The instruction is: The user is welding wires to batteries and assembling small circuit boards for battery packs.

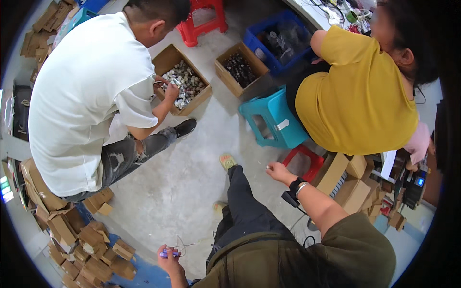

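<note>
Though open, box [198, 102] of small parts [186, 79].

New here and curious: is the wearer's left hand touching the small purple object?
Touching: the head view shows the left hand gripping the small purple object.

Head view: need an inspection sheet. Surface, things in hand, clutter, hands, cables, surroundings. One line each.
Surface: grey floor with pale patches.
Job's things: small purple object, kind unclear.
Clutter: cardboard boxes heaped at lower left; open carton at right.
Hands: left hand closed around the purple object; right hand with fingers bent, pale speck at the fingertips too small to identify.
Cables: thin cord by the purple object, attachment unclear; black cable at the wearer's right side.
Surroundings: co-worker in white, hands over a brown box of small parts; co-worker in yellow on a teal stool; blue crate beyond.
</note>
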Demonstrator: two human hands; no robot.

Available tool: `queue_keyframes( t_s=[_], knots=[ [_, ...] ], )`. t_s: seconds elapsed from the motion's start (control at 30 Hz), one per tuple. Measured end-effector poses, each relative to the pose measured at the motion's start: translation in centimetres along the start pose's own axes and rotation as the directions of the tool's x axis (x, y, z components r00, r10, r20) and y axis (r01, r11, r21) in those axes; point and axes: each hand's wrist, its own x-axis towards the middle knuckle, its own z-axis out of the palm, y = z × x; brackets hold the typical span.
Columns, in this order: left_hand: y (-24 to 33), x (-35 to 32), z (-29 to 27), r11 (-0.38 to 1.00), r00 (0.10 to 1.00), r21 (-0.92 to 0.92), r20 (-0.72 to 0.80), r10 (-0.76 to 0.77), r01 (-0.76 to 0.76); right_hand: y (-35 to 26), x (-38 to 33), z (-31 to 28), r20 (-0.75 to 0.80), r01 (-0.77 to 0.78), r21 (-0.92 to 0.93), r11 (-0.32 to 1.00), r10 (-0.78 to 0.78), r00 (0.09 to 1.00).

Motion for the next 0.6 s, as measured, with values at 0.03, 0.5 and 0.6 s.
queue_keyframes(
  t_s=[0.03,0.5,0.6],
  knots=[
    [-0.1,0.2,0.1,1.000,0.999,0.006,0.033,0.006,-0.006,1.6,-0.6,0.4,0.004,-0.012,0.006,1.000,0.012,1.000],
    [0.6,1.8,1.6,0.997,0.999,0.081,0.049,0.004,-0.008,2.0,0.0,1.4,0.006,-0.094,0.072,0.993,0.094,0.996],
    [0.5,1.4,2.3,0.996,0.999,0.092,0.041,0.008,-0.011,1.4,0.6,1.1,0.020,-0.066,0.090,0.994,0.065,0.998]
  ],
)
